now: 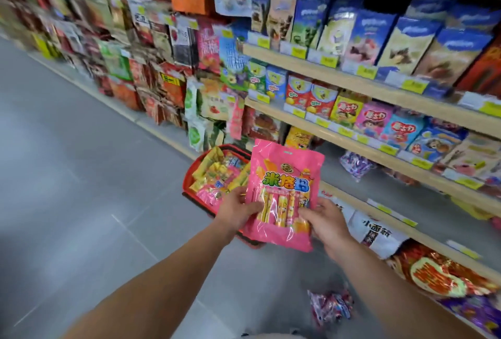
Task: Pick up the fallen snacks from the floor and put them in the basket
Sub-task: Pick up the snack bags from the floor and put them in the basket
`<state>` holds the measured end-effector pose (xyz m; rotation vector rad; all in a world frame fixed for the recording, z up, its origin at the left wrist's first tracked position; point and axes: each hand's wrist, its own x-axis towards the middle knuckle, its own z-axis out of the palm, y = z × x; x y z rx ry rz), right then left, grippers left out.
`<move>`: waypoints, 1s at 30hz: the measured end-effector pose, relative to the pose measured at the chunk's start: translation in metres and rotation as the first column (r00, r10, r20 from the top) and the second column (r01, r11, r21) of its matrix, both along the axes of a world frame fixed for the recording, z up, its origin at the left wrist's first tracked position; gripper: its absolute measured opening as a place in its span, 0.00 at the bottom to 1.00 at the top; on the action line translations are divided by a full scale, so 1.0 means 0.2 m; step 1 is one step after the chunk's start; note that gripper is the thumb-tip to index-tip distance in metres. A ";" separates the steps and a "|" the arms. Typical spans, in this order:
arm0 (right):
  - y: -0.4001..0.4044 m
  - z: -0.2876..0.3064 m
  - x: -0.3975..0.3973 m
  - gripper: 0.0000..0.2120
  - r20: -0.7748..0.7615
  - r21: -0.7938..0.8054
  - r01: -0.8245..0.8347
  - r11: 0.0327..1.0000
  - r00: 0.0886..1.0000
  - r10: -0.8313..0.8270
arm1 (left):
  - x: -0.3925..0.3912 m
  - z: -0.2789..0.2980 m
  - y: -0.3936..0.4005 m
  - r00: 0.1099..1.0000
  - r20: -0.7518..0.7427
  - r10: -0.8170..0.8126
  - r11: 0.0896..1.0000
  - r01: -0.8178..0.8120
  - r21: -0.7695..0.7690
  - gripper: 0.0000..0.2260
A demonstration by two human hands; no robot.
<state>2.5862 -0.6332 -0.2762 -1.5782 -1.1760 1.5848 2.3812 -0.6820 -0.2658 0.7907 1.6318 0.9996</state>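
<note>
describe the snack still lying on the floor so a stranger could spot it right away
Start at the red basket on the grey floor beside the shelves, then come back toward the camera. Below the right forearm lies a small clear bag of purple-and-red wrapped sweets, alone on the tile. Unlike the pink snack bag, no hand holds it.

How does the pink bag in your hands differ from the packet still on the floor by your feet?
The pink snack bag is large, flat and held upright by the left hand and right hand in front of the red basket. The purple-pink packet is smaller, crumpled and lies untouched on the floor. Both are glossy plastic.
</note>
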 end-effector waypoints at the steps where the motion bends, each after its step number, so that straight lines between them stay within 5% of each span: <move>1: 0.03 -0.02 -0.06 0.13 0.005 -0.006 -0.017 1.000 1.000 0.017 | -0.06 -0.02 0.02 1.000 -0.007 0.024 1.000 -0.024 -0.006 0.17; 9: 0.35 -0.22 -0.48 0.13 0.023 -0.141 -0.143 0.980 0.989 0.147 | -0.45 -0.16 0.25 0.980 -0.112 0.167 0.983 -0.174 -0.058 0.17; 22: 1.03 -0.49 -1.11 0.16 0.069 -0.333 -0.167 0.928 0.977 0.201 | -1.06 -0.42 0.94 0.959 -0.231 0.162 0.947 -0.217 -0.237 0.23; 30: 1.21 -0.71 -1.52 0.19 0.125 -0.410 -0.032 0.912 0.988 0.091 | -1.49 -0.65 1.27 0.945 -0.319 -0.068 0.928 -0.057 -0.367 0.19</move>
